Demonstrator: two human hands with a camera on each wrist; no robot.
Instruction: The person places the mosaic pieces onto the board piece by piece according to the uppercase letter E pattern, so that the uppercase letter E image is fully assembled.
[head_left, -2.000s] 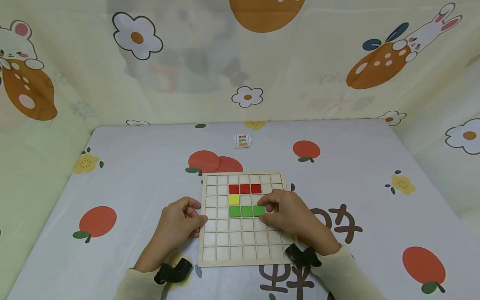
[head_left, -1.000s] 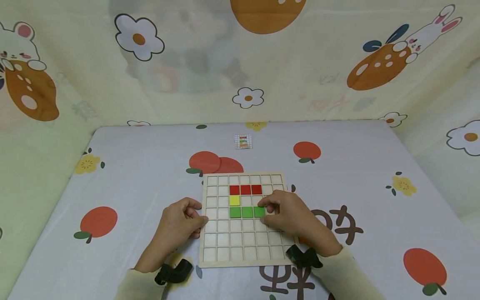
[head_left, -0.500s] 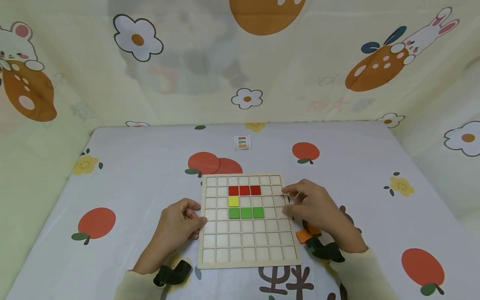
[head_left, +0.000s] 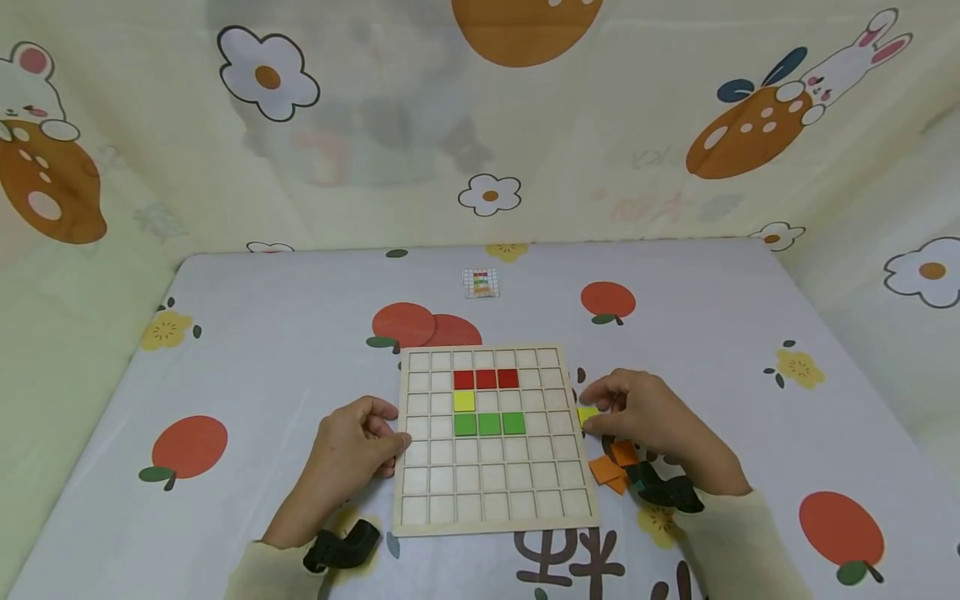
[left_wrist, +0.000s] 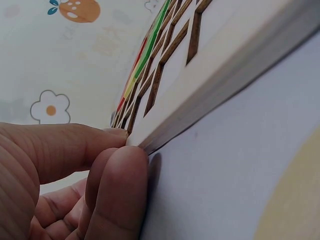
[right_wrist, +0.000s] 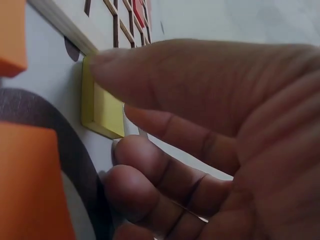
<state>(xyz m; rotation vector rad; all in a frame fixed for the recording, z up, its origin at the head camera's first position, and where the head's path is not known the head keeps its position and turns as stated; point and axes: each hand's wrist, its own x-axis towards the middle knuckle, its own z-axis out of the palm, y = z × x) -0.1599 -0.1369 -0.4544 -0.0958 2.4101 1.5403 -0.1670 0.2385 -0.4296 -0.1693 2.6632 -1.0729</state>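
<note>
A wooden grid board (head_left: pixel 471 529) lies on the table with three red tiles (head_left: pixel 486 379) in one row. Below them sit one yellow tile (head_left: pixel 464 401) and a row of three green tiles (head_left: pixel 489 423). My left hand (head_left: pixel 352 446) holds the board's left edge, thumb and forefinger right at the rim in the left wrist view. Just off the board's right edge lies a loose yellow tile (right_wrist: pixel 107 112). My right hand (head_left: pixel 637 412) pinches this tile, thumb over one corner and fingers at its far side.
Several orange tiles (head_left: pixel 604 470) lie loose right of the board, partly under my right wrist. A small printed card (head_left: pixel 481 283) with a coloured grid pattern lies farther back. A patterned cloth (head_left: pixel 285 333) covers the table, and printed curtains (head_left: pixel 600 150) enclose it.
My right hand has left the third green tile in the grid and moved right, off the board, to the loose yellow tile. The left hand stays at the board's edge.
</note>
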